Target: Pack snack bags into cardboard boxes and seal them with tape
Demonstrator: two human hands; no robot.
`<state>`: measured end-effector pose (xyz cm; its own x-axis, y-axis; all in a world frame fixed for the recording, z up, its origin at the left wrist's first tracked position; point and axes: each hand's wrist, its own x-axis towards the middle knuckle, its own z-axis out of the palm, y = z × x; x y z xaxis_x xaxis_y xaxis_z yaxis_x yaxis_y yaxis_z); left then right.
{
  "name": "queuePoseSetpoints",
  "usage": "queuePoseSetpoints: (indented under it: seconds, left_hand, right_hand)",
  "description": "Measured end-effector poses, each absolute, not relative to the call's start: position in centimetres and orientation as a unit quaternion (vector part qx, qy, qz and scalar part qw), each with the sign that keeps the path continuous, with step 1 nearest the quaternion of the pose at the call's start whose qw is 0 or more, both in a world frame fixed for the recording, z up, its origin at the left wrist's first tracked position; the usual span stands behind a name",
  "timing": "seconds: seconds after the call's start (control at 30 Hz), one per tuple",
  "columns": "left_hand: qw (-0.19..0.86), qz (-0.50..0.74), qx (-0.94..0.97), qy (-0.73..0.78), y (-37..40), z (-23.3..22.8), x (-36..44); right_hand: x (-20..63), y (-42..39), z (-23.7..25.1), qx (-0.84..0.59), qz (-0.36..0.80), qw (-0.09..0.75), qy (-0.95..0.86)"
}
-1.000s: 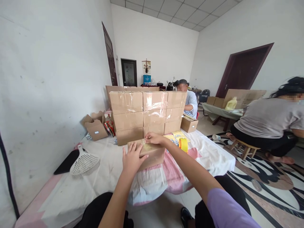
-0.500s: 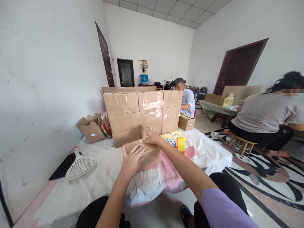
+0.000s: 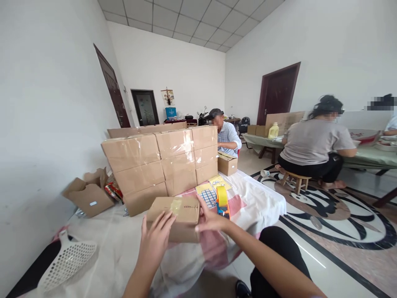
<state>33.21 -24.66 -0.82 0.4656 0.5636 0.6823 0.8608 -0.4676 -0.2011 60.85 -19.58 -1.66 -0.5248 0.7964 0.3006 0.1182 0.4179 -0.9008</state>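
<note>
A closed cardboard box [image 3: 182, 229] sits near the front of the cloth-covered table, a strip of clear tape across its top. My left hand [image 3: 156, 231] rests on the box's left part, its fingers spread over the top and front edge. At the right end, my right hand [image 3: 211, 217] grips the box, thumb at the front corner and fingers around the side. Just right of that hand stands a tape dispenser [image 3: 222, 200] with a yellow roll. Behind the box rises a stack of taped cardboard boxes [image 3: 180, 169].
An opened carton [image 3: 89, 194] stands at the left by the wall, with a white perforated scoop [image 3: 70, 258] nearer me. Yellow printed sheets [image 3: 207, 194] lie by the tape. Another carton [image 3: 227, 164] is at the far right corner. Co-workers sit beyond and at right.
My right hand has moved from the box's top to its right end. The box's taped top now shows more. The view has turned to the right.
</note>
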Motion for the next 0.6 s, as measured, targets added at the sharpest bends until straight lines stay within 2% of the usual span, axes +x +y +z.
queuePoseSetpoints:
  seconds: [0.17,0.33,0.43,0.53,0.6]
  left_hand:
    - [0.316,-0.319,-0.804,-0.389,-24.8,-0.8,33.8]
    - [0.409,-0.324,-0.783,-0.338,-25.8,-1.0,35.4]
    - [0.451,-0.344,-0.764,-0.308,-26.6,-1.4,36.5]
    - [0.410,-0.354,-0.788,-0.293,-26.9,-1.9,37.7]
    - [0.350,-0.369,-0.804,-0.308,-26.7,-2.3,38.4]
  right_hand:
    - [60.3,-21.5,-3.8,-0.337,0.268,0.466,-0.773]
    - [62.8,-23.1,-1.0,-0.309,0.226,0.496,-0.779]
    - [66.8,-24.2,1.9,-0.338,0.190,0.560,-0.732]
    - [72.7,-24.4,4.9,-0.398,0.112,0.639,-0.648]
    - [77.4,-23.5,5.9,-0.461,0.045,0.643,-0.610]
